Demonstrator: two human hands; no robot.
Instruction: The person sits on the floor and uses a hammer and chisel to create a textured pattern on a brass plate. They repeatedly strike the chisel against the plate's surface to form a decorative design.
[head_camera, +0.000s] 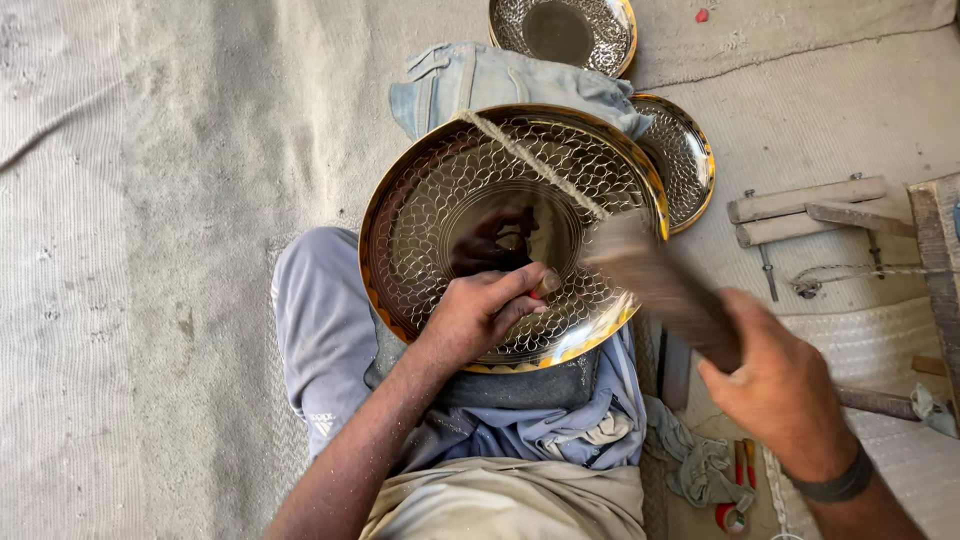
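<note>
Brass, scale-patterned, the big tray (430, 200) rests tilted on your lap, nothing in it but a cord (530, 160). Your left hand (480, 312) pinches a small punch (540, 288) against it; your right hand (780, 390) grips a blurred mallet (660, 290). Two smaller trays (690, 155) lie far right.

Two smaller plates (563, 32) (683, 158) lie on the mat (150, 250). Wooden rods (805, 208) sit right. A grey rag (695, 465) lies beside red-handled pliers (742, 470).
</note>
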